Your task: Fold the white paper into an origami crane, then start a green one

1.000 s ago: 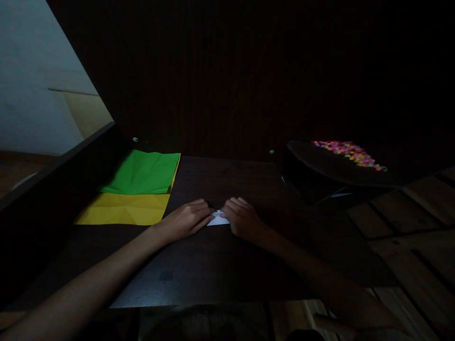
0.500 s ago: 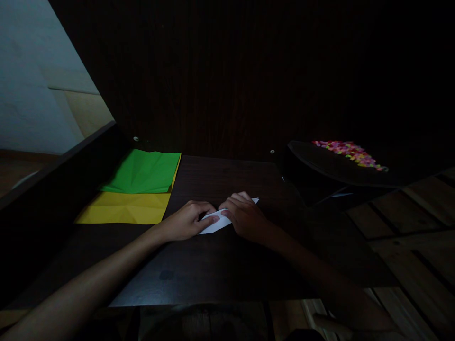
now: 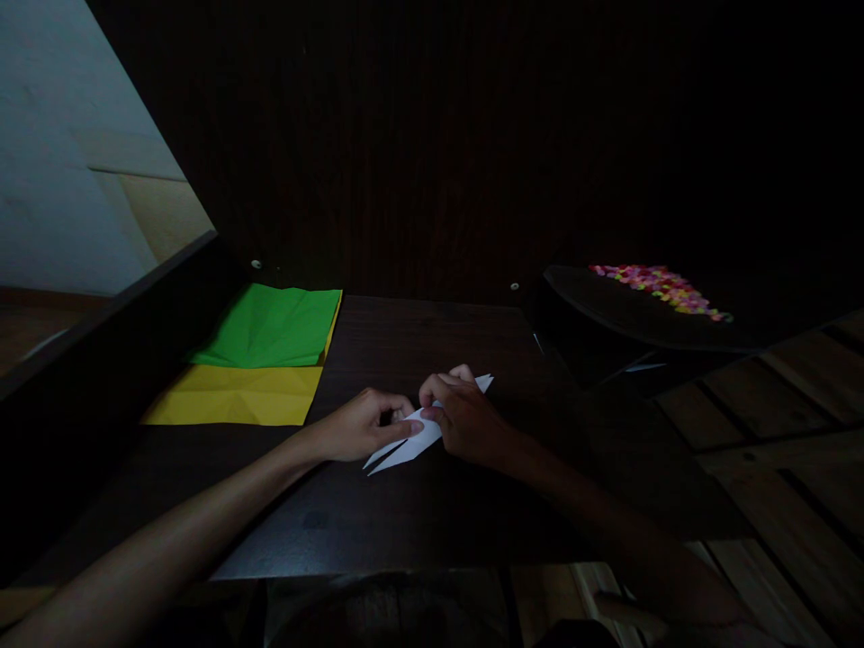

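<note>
A narrow folded white paper (image 3: pixel 419 440) lies slantwise between my hands, low over the dark tabletop. Its near left end splits into two points with a dark gap between them; the far right end also shows pointed tips. My left hand (image 3: pixel 368 425) pinches the left part, thumb on top and fingers curled behind. On the right part, my right hand (image 3: pixel 465 416) grips the paper with bent fingers and covers much of it. The undersides of the folds are hidden.
Creased green paper (image 3: pixel 276 326) overlaps yellow paper (image 3: pixel 236 396) on the left of the dark table (image 3: pixel 405 522). A raised board edges the left side and a dark panel rises behind. To the right, small colourful pieces (image 3: pixel 665 288) lie on a dark curved surface.
The white paper's left end now shows two separate points where a single strip showed before. My right fingers have bent and shifted slightly; my left hand has barely moved.
</note>
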Available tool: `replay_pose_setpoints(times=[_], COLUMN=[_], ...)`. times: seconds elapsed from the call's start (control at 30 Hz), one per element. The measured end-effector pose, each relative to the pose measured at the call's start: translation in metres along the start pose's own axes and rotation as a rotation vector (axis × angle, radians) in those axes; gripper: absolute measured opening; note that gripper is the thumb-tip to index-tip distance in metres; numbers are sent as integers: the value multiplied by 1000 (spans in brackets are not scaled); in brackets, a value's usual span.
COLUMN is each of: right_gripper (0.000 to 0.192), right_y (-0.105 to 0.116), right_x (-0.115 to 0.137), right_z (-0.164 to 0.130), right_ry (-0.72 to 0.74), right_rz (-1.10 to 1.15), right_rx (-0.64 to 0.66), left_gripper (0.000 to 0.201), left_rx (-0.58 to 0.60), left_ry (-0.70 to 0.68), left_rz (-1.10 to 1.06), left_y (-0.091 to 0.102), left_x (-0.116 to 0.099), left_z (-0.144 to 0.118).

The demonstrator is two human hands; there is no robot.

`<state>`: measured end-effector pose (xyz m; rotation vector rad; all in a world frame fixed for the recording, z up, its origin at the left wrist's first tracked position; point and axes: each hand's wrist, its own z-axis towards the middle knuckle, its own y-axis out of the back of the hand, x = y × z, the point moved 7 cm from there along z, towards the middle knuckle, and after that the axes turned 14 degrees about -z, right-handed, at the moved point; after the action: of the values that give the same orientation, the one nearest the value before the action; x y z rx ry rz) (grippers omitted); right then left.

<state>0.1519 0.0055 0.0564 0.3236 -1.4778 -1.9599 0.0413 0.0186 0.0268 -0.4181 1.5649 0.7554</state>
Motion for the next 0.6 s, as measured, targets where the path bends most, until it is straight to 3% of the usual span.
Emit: replay_pose_setpoints(times=[0.23,0.3,0.37,0.47,0.53,0.6], right_gripper=[8,13,26,34,35,33], right_y=[2,19,41,55,45,22], right_x=[9,3,-10,-36,-50,-57], right_z=[-1,-1,-6,-20,-22,-18], right_ry=[60,0,-116,-293,-360,-420], right_rz=[-15,-49,-52,159,362,553], right_rx=[-39,-188,-425,-694,-698,-559], left_gripper=[33,32,33,35,36,35], left_rx=[50,5,-68,-178,-242,-289], left_ry=[49,46,51,66,66,55], left_rz=[-95,-164,-255,-407,-499,-560], left_y=[-5,0,7,17,21,23], left_x=[4,3,4,5,6,7], left_z=[0,0,0,-1,-1,-2])
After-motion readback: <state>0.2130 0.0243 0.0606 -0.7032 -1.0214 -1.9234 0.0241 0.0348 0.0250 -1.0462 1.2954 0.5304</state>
